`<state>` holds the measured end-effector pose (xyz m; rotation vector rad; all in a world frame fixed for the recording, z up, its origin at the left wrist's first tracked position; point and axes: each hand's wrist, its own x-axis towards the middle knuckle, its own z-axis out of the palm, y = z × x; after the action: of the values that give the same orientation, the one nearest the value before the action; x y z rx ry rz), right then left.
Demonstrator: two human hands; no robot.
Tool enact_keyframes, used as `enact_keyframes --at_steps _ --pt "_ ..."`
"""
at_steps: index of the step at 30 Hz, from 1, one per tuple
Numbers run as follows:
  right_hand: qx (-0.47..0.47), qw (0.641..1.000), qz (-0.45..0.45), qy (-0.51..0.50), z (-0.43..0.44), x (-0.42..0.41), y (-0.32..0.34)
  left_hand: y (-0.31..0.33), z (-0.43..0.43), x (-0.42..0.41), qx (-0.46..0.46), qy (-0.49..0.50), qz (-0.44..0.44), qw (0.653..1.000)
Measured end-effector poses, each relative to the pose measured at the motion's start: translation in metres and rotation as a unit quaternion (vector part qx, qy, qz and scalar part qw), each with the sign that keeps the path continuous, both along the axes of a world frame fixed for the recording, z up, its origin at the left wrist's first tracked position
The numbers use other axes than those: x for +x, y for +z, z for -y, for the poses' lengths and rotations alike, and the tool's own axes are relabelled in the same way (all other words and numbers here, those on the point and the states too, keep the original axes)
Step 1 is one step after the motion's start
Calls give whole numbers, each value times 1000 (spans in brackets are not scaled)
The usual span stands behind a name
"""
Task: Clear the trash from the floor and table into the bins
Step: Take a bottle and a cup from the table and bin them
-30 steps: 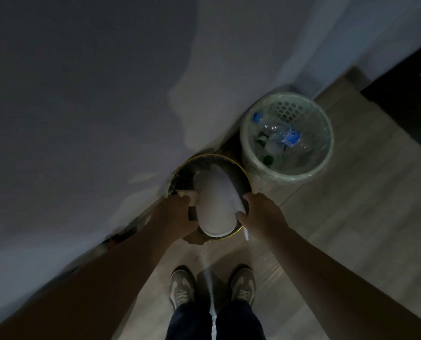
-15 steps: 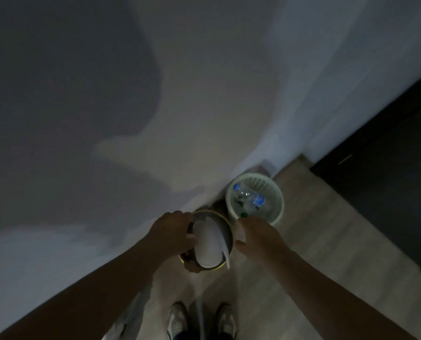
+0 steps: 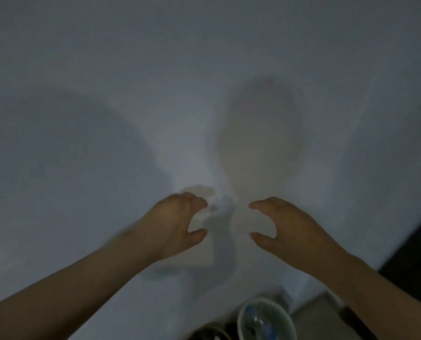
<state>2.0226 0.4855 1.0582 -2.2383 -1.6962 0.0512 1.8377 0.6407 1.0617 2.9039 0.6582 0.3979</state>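
Observation:
My left hand [image 3: 177, 224] and my right hand [image 3: 285, 229] are raised in front of the white wall, facing each other with a gap between them. Both hold nothing, and their fingers and thumbs are loosely curved. At the bottom edge stands the pale green mesh bin [image 3: 265, 322] with plastic bottles inside. Left of it only the rim of the dark round bin [image 3: 209, 333] shows. The white trash I held before is out of sight.
The white wall [image 3: 204, 94] fills most of the view, with shadows of my arms on it. A strip of wooden floor [image 3: 312, 317] shows at the bottom right, beside a dark panel [image 3: 412, 266].
Both hands have let go of the white trash at the dark bin and risen. The view has tilted up, so the bins dropped to the bottom edge and my shoes left the frame.

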Motion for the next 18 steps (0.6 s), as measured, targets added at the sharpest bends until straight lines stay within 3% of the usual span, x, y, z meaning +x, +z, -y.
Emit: enact_keyframes --at_steps 9,18 --pt "164 973 58 152 -18 -65 134 132 42 -101 126 138 95 978" --pt "245 912 54 325 -54 -210 202 193 98 -265 235 306 120 915"
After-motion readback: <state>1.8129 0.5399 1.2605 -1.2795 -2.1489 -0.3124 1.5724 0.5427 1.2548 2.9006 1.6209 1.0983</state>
